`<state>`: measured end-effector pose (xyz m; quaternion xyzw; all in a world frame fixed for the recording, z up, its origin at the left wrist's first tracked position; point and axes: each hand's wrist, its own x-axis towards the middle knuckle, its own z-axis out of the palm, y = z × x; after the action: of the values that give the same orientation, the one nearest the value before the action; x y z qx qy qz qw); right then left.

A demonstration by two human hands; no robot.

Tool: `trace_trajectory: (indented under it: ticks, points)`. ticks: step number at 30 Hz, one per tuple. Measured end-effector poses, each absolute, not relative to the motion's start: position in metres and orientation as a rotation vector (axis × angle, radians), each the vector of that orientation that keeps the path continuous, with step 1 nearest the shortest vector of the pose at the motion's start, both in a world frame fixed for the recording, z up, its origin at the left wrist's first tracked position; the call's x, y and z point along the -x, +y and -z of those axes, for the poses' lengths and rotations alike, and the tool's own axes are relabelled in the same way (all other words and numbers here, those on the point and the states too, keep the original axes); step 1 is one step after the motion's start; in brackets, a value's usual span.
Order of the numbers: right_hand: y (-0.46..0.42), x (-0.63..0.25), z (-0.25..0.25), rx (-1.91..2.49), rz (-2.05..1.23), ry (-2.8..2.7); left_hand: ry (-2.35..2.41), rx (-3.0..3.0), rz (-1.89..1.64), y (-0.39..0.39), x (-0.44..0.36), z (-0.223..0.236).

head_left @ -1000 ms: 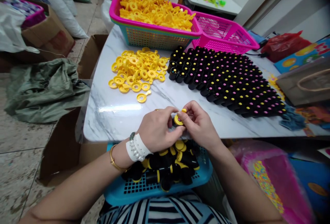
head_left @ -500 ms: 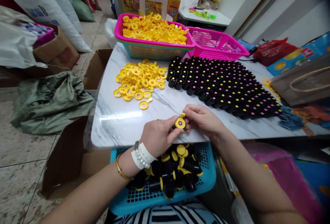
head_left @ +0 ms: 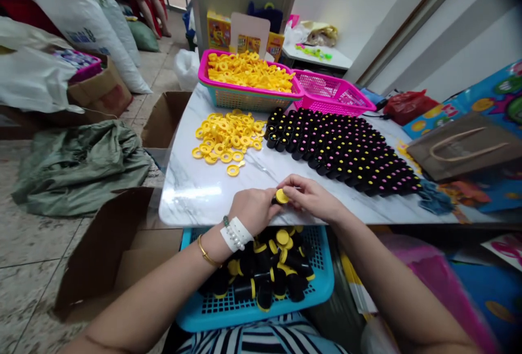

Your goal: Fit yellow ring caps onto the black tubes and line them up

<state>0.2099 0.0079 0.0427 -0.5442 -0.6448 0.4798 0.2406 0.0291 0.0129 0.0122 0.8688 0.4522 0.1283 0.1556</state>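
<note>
My left hand and my right hand meet at the near edge of the marble table. Both close on one small black tube with a yellow cap, the right fingers pressing on the cap from above. Just below, on my lap, a blue basket holds several capped black tubes. Loose yellow caps lie in a pile on the table's left. Rows of uncapped black tubes stand upright to the right of them.
A pink-rimmed basket of yellow caps and a pink basket sit at the table's far end. Open cardboard boxes stand on the floor at left, beside a green sack. A brown bag lies at right.
The cap's hinged lid, open earlier, is now pressed shut on the tube between both hands. The head has lifted, so more of the room's far end shows.
</note>
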Motion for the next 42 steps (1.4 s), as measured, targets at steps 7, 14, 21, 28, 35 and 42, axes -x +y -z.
trace_trajectory:
  ticks: [7, 14, 21, 28, 35, 42]
  points:
    - [0.007, -0.201, -0.047, 1.527, -0.995, -2.030, 1.386, -2.415, -0.343, 0.016, -0.033, -0.011]
    - [-0.019, -0.198, -0.039, 1.401, -0.885, -1.949, 1.228, -2.437, -0.264, 0.011, -0.022, -0.021]
    - [-0.071, -0.211, -0.055, 1.480, -0.901, -2.173, 1.499, -2.556, -0.753, 0.031, 0.030, -0.021]
    - [-0.066, -0.217, -0.042, 1.491, -0.927, -1.987, 1.448, -2.695, -0.614, 0.043, 0.020, -0.010]
    - [0.006, -0.219, -0.018, 1.303, -0.600, -1.825, 0.859, -2.349, -0.610, 0.039, -0.024, -0.029]
    - [0.009, -0.218, -0.006, 1.332, -0.527, -1.921, 0.969, -2.407, -0.544, 0.081, -0.039, -0.031]
